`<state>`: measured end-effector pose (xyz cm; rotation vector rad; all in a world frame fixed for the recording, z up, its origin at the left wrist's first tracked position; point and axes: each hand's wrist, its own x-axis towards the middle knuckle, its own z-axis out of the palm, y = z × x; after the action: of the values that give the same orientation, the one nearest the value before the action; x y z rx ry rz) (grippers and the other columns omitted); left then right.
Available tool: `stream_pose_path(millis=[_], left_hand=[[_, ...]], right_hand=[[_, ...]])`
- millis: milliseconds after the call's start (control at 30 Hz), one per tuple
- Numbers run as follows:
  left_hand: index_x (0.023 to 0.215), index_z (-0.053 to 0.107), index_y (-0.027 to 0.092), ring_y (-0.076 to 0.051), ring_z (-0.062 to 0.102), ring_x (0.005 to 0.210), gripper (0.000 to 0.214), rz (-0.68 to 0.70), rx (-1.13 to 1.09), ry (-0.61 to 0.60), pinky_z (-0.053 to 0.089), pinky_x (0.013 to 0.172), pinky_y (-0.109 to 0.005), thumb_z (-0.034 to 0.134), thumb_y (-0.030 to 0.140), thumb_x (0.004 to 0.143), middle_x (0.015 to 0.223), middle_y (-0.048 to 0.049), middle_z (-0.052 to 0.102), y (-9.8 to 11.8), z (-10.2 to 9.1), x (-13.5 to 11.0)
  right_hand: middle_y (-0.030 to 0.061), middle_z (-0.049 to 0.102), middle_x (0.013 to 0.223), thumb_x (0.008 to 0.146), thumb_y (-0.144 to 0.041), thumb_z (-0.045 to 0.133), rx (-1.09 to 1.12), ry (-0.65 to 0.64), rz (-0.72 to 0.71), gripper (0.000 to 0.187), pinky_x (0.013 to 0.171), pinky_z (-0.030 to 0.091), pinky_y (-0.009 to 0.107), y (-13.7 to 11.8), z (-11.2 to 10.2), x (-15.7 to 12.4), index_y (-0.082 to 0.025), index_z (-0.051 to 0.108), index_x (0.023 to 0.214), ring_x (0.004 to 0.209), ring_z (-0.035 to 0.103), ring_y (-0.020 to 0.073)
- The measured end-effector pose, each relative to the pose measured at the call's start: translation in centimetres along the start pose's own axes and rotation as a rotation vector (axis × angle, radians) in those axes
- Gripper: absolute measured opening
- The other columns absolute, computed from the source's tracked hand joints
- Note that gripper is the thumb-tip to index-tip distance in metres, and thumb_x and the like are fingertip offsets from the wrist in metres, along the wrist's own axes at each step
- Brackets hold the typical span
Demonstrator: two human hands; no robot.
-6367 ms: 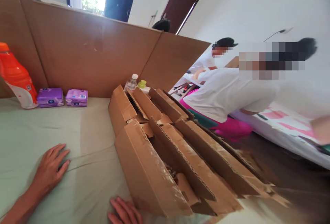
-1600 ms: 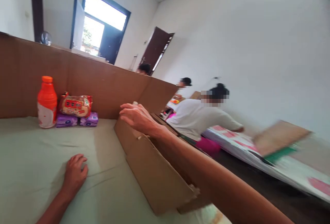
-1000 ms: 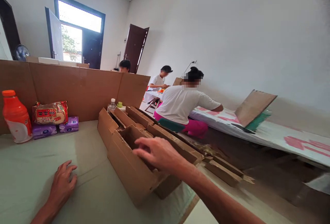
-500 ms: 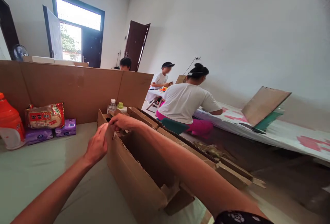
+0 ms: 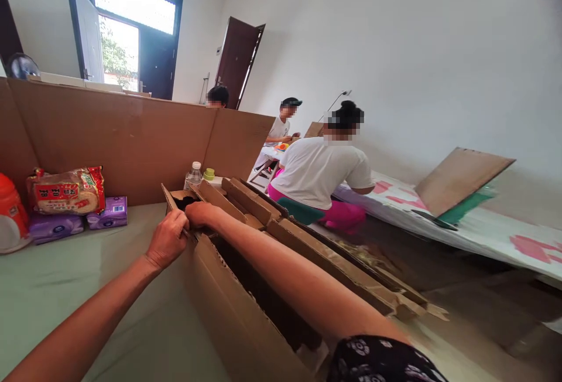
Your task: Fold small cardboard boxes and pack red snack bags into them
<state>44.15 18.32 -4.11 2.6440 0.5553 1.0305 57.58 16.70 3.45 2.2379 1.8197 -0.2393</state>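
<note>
A long, open cardboard box (image 5: 246,311) lies along the right side of the table, its cut edges rough. My left hand (image 5: 169,236) is closed on the box's near wall toward its far end, thumb and fingers pinching the board. Just right of it, my right hand (image 5: 201,216) dips into the far end of the box, its fingers curled and mostly hidden behind the wall. Whatever they grip is out of sight. My right forearm stretches over the box's opening. Between the hands the wall looks split, and a flap (image 5: 169,195) stands up beyond them.
Further cardboard strips (image 5: 325,253) lie right of the box. A cardboard partition (image 5: 109,136) stands behind a snack bag (image 5: 65,191), purple tissue packs (image 5: 108,212), an orange bottle (image 5: 11,212) and a clear bottle (image 5: 193,176). A person (image 5: 325,171) sits at another table (image 5: 474,241).
My right hand has sunk lower into the box's far end. The wall piece by my left hand now leans outward to the left. The view has shifted slightly.
</note>
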Motion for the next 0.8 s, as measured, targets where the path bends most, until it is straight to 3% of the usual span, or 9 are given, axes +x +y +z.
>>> stream_pose_path(millis=[167,300,400,533,600,700,800], left_hand=[[0.118,0.064,0.017,-0.021,0.067,0.1,0.027,-0.013,0.014,-0.017,0.059,0.087,-0.042,0.063,0.035,0.098,0.118,-0.0078,0.067,0.4,-0.2,0.1],[0.121,0.063,0.018,-0.022,0.067,0.102,0.029,-0.03,0.016,-0.015,0.059,0.088,-0.043,0.063,0.036,0.098,0.121,-0.0085,0.066,0.5,-0.2,0.2],[0.122,0.063,0.018,-0.023,0.067,0.105,0.03,-0.049,0.023,-0.017,0.058,0.09,-0.044,0.063,0.036,0.098,0.124,-0.009,0.065,0.8,0.0,0.5],[0.124,0.062,0.018,-0.024,0.066,0.109,0.031,-0.059,0.023,-0.027,0.058,0.092,-0.046,0.064,0.035,0.098,0.128,-0.0096,0.064,1.5,0.2,0.0],[0.131,0.058,0.02,-0.026,0.063,0.115,0.038,-0.062,0.023,-0.03,0.057,0.095,-0.048,0.064,0.033,0.097,0.138,-0.011,0.058,1.4,0.0,-1.6],[0.144,0.048,0.022,-0.028,0.059,0.123,0.054,-0.115,0.039,-0.034,0.054,0.101,-0.049,0.067,0.027,0.094,0.156,-0.0146,0.042,0.0,-1.2,-6.4],[0.138,0.054,0.02,-0.031,0.054,0.13,0.048,-0.259,0.114,-0.048,0.049,0.107,-0.053,0.069,0.026,0.092,0.155,-0.0144,0.043,-3.1,-3.7,-13.4]], right_hand=[[0.0102,0.063,0.128,0.097,-0.036,0.065,-0.002,-0.008,0.099,0.037,0.091,0.057,0.045,0.1,0.7,0.1,-0.017,0.061,0.128,0.108,0.065,0.0237],[0.0095,0.064,0.127,0.098,-0.036,0.064,0.005,0.076,0.148,0.035,0.09,0.057,0.044,-0.1,0.0,-0.7,-0.017,0.061,0.127,0.107,0.066,0.023],[0.0103,0.064,0.127,0.098,-0.037,0.064,0.005,0.22,0.145,0.035,0.09,0.057,0.043,-0.4,-1.6,-2.5,-0.016,0.061,0.127,0.107,0.066,0.0229],[0.01,0.068,0.115,0.097,-0.033,0.065,-0.041,0.432,0.131,0.026,0.088,0.057,0.042,-0.5,-5.5,-6.2,-0.016,0.066,0.116,0.1,0.068,0.0221],[0.0138,0.072,0.104,0.095,-0.022,0.064,-0.075,0.516,0.104,0.012,0.085,0.056,0.044,-0.8,-7.8,-8.1,-0.018,0.071,0.103,0.096,0.069,0.026],[0.019,0.073,0.102,0.092,-0.012,0.054,-0.111,0.595,-0.007,0.022,0.081,0.053,0.046,-2.6,-10.2,-9.8,-0.021,0.073,0.098,0.097,0.069,0.0339],[0.015,0.074,0.11,0.091,-0.015,0.052,-0.127,0.575,-0.186,0.025,0.079,0.052,0.04,-6.9,-9.7,-9.4,-0.021,0.073,0.102,0.102,0.07,0.0334]])
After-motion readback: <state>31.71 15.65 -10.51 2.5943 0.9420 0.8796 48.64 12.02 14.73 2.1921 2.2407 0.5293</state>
